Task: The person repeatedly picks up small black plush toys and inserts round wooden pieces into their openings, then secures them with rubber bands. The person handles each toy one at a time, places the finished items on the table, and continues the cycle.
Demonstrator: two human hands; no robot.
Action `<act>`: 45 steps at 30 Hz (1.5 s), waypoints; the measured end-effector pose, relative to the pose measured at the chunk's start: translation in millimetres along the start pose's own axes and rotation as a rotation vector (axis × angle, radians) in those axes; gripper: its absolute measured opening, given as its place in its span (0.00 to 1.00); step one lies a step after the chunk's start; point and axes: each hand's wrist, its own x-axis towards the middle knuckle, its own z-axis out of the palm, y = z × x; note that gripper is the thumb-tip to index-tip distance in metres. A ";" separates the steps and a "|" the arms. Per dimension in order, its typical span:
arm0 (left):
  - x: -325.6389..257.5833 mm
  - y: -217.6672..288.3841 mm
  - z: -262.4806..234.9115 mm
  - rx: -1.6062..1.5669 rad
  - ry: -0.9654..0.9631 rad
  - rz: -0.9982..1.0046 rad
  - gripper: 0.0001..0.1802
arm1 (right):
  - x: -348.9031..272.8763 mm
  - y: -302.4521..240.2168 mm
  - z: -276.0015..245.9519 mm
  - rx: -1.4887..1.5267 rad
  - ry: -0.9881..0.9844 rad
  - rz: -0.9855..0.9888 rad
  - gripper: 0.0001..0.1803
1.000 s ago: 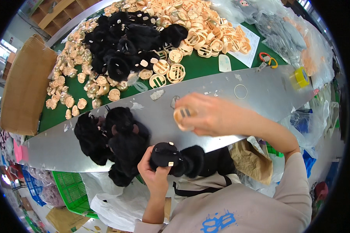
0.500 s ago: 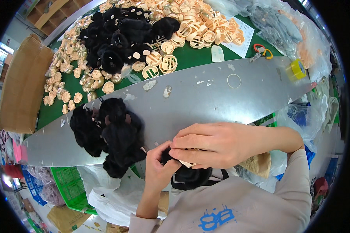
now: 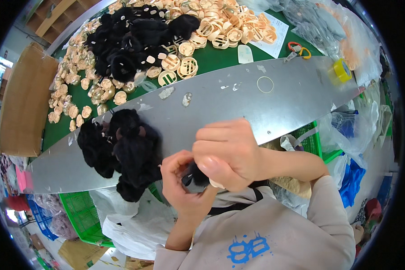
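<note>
Black furry piece (image 3: pixel 196 175) sits between my hands, just below the middle of the frame; my left hand (image 3: pixel 181 183) curls round it, fingers bent and thumb below; my right hand (image 3: pixel 227 155) is folded into a fist against its right side, closed on a cream plastic piece (image 3: pixel 216 184) that shows only as a sliver under the thumb, the rest hidden; left of centre, black plush toys (image 3: pixel 137 148) lie on the grey metal table (image 3: pixel 234 108); at the upper left a black plush heap (image 3: pixel 137 33) rests among cream plastic parts (image 3: pixel 186 66); scissors (image 3: pixel 297 49) and yellow tape (image 3: pixel 342 69) lie at the upper right.
</note>
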 end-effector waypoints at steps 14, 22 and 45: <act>3.9 -40.3 -5.0 -0.320 -0.055 -0.410 0.13 | -41.1 23.8 11.5 0.124 -0.055 0.424 0.20; -5.4 -36.1 5.2 -0.780 -0.160 -0.458 0.15 | -68.3 14.0 -1.8 -0.039 0.154 0.342 0.21; -12.2 -58.8 52.7 0.247 -0.204 0.115 0.09 | -112.1 45.5 20.0 0.107 0.510 0.473 0.17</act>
